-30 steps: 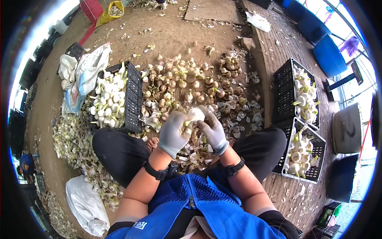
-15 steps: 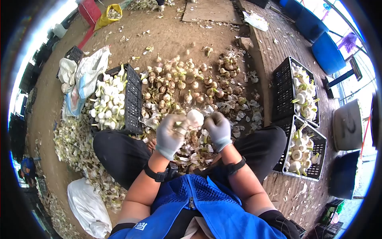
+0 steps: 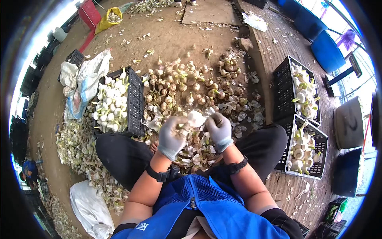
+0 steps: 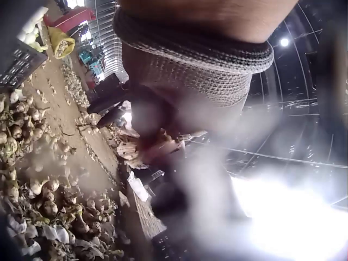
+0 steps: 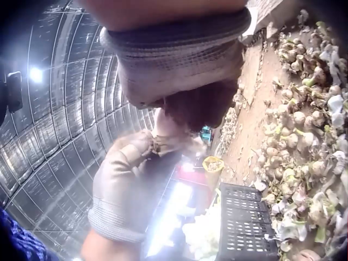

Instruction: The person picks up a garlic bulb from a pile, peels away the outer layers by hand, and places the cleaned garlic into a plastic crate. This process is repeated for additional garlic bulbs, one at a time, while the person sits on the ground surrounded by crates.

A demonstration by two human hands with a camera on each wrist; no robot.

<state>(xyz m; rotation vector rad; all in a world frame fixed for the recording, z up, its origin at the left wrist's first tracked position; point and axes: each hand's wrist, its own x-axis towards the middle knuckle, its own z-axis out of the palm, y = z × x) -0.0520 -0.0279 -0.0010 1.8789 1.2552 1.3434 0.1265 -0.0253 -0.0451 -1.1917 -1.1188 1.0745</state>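
Observation:
A pale, peeled-looking garlic bulb (image 3: 196, 118) is held out above the floor between both hands. My left hand (image 3: 171, 137), in a grey-white glove with a soiled finger area, grips it from the left with curled fingers. My right hand (image 3: 219, 131), gloved alike, has its fingers curled and pinched together right at the bulb's right edge, at its skin. Beyond the hands lies a heap of unpeeled garlic bulbs (image 3: 171, 81). In the right wrist view, the left glove (image 5: 117, 185) shows close to the right hand; the bulb is hidden there.
A black crate (image 3: 135, 103) of white bulbs stands left of the heap. Two more bulb-filled crates, the upper (image 3: 282, 93) and the lower (image 3: 322, 159), stand at the right on boards. Loose skins (image 3: 75, 147) cover the floor at left, near a white sack (image 3: 89, 209).
My right hand moved off the bulb to the right, then came back to its edge. The bulb stays in the left hand and has turned, its stem no longer showing plainly.

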